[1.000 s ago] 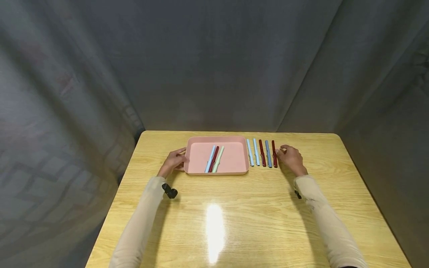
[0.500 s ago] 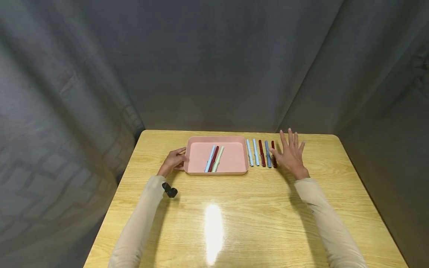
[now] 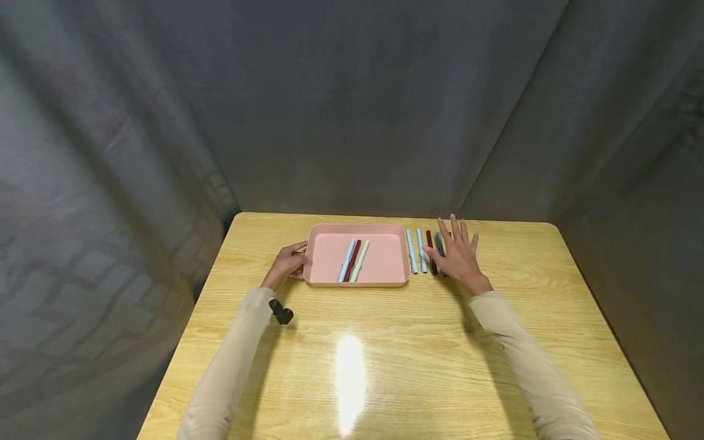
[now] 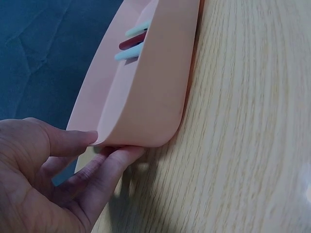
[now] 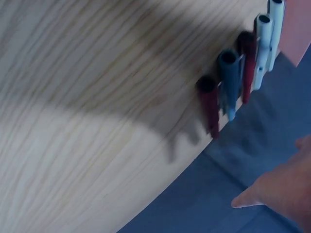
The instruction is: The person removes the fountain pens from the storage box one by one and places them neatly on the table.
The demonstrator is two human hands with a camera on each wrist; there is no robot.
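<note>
Head view: spread right hand (image 3: 458, 256) over pens (image 3: 434, 256) beside tray (image 3: 385, 281)

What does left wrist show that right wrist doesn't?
Left wrist only: the left hand pinching the pink tray at its corner, thumb on the rim and fingers beneath, with three pens in the tray.

Right wrist only: the row of pens on the table, seen end-on, and the right hand with straight fingers, not touching them in this view.

Both: the wooden table and the grey backdrop.
</note>
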